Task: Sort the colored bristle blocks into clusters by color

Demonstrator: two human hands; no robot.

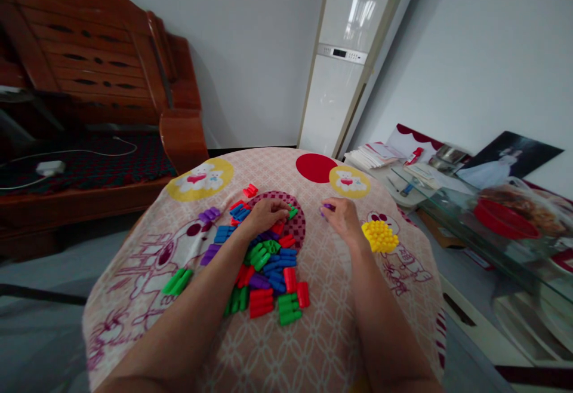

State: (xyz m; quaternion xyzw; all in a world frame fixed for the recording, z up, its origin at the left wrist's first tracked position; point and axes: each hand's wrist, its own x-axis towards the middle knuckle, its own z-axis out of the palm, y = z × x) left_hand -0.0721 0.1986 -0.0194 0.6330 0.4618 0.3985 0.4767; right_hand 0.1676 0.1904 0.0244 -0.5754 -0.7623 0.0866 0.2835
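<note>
My left hand [265, 216] reaches over a loose pile of plastic building blocks, its fingers curled together and closed at a small green block [292, 211]. Pinched between the fingers of my right hand [344, 218] is a purple building block [329, 206], held just above the tablecloth. The pile mixes ridged, tube-shaped pieces, among them a blue block [281, 259], a red block [261, 302] and a green block [289, 308]. To the right of my right wrist sits a yellow knobbly cluster [379, 236]. My left hand and forearm hide part of the pile.
A patterned cloth [322, 333] covers the round table. Left of my forearm lies a separate green block [178, 282]. A glass-topped side table [470, 220] with a red bowl [505, 218] stands at right, a wooden bench [183, 136] at left, a white tall cabinet-like unit [333, 94] behind.
</note>
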